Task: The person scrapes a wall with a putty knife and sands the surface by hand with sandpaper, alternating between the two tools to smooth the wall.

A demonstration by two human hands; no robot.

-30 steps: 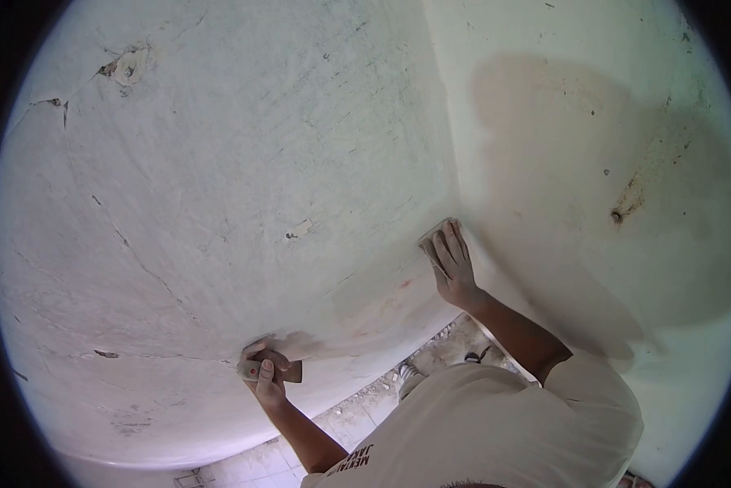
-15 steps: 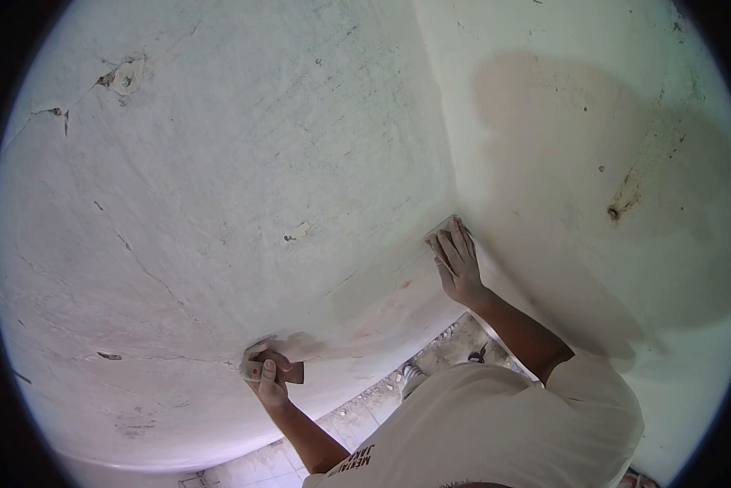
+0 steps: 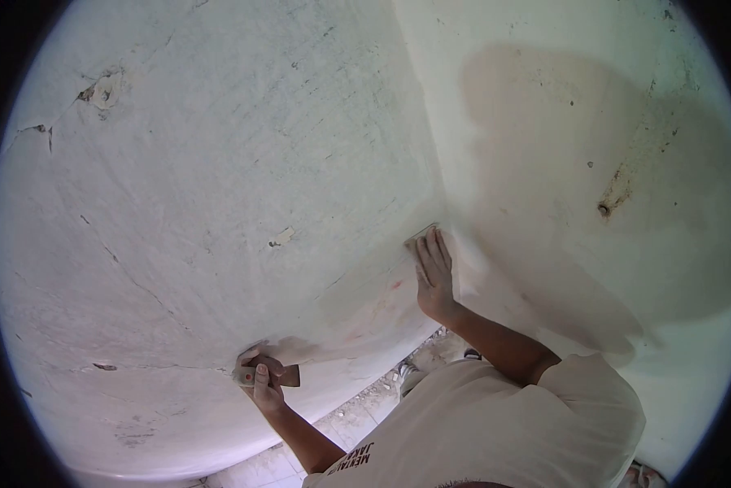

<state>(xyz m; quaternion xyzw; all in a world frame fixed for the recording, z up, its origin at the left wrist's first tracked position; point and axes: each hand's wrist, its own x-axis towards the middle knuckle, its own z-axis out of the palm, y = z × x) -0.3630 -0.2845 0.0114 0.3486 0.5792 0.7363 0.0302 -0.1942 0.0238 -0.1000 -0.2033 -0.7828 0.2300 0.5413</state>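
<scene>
My left hand (image 3: 265, 390) is closed around a scraper (image 3: 291, 376) at the lower left, close to the wall. The scraper's dark flat end sticks out to the right of my fingers, and a red dot shows on its grey part. My right hand (image 3: 434, 281) reaches up near the corner, fingers straight and together. Under its fingertips a thin, flat, greyish piece like sandpaper (image 3: 418, 236) is pressed against the left wall (image 3: 219, 179). Most of that piece is hidden by the fingers.
The left wall has cracks, a chipped patch (image 3: 103, 91) and a small flaked spot (image 3: 282, 237). It meets the right wall (image 3: 512, 163), which bears a rusty hole (image 3: 604, 210) and my shadow. Debris lies on the tiled floor (image 3: 357, 407) by my feet.
My right hand has slid the sandpaper-like piece slightly left and down, away from the corner. My left hand keeps nearly the same place, and the whole view has shifted a little.
</scene>
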